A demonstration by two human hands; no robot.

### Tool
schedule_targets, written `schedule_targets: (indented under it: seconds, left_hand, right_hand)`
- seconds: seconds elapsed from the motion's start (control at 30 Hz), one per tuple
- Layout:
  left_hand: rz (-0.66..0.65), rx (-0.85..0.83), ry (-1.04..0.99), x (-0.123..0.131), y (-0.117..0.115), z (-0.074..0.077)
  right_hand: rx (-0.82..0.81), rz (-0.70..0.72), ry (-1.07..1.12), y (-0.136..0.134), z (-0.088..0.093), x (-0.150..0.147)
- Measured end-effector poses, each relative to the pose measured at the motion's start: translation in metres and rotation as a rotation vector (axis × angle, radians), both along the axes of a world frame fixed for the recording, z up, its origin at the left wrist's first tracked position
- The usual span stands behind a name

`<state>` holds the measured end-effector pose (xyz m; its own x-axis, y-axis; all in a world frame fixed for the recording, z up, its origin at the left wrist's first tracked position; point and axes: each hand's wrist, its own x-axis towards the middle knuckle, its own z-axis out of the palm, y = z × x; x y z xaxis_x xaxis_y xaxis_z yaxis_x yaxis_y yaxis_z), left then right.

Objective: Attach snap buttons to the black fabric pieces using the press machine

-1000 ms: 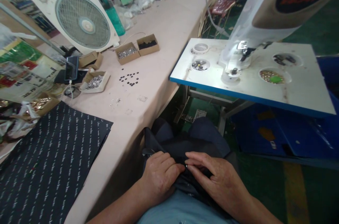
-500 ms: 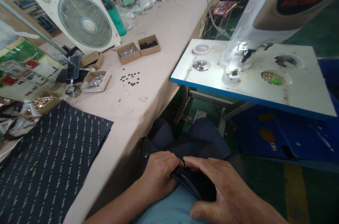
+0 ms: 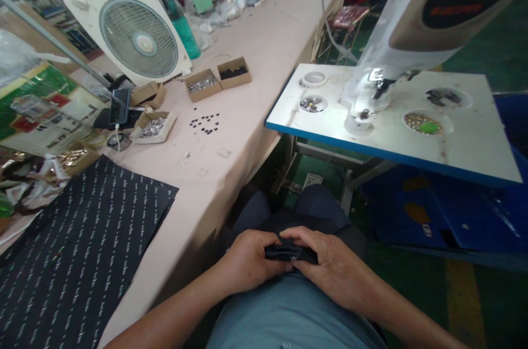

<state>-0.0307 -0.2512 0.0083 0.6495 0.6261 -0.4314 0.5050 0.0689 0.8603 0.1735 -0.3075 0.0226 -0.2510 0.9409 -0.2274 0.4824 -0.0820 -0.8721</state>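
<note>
In my lap, a bunched piece of black fabric [image 3: 291, 254] is held between both hands, close against my shirt. My left hand [image 3: 251, 261] grips its left end, thumb on the near side and fingers over the far side. The right end sits in my right hand [image 3: 325, 264], with the fingers curled over the top and the thumb below. Much of the fabric is hidden by my palms. Left of my lap lies a black printed sheet [image 3: 94, 250] on the table, apart from both hands.
A press machine [image 3: 371, 79] rises from a white worktop [image 3: 322, 126] with blue edging at right. The long table [image 3: 272, 52] carries a fan [image 3: 142, 41], boxes of metal parts [image 3: 152, 128], scattered black discs [image 3: 206, 123] and a phone [image 3: 119, 107]. A red chair [image 3: 350, 14] stands beyond.
My right thumb and fingers have closed onto the fabric, which both hands now hold in a narrow level fold. The view has shifted slightly.
</note>
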Motion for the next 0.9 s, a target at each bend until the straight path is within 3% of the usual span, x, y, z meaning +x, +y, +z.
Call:
schedule_targets:
  seconds: [0.13,0.33,0.7,0.9]
  left_hand:
    - [0.023,-0.260,-0.108,0.000,0.003,0.001]
    - [-0.017,-0.484,-0.043,-0.004,0.011,0.004]
    - [0.089,-0.584,-0.151,0.001,0.008,-0.004]
    - [0.138,-0.557,-0.116,0.003,0.005,-0.007]
  right_hand:
    - [-0.099,-0.020,0.166,0.001,0.005,0.001]
    - [-0.218,-0.037,0.275,0.003,0.001,0.001]
    - [-0.399,-0.106,0.492,0.003,-0.009,0.002]
    - [-0.386,-0.105,0.531,0.002,-0.015,0.002]
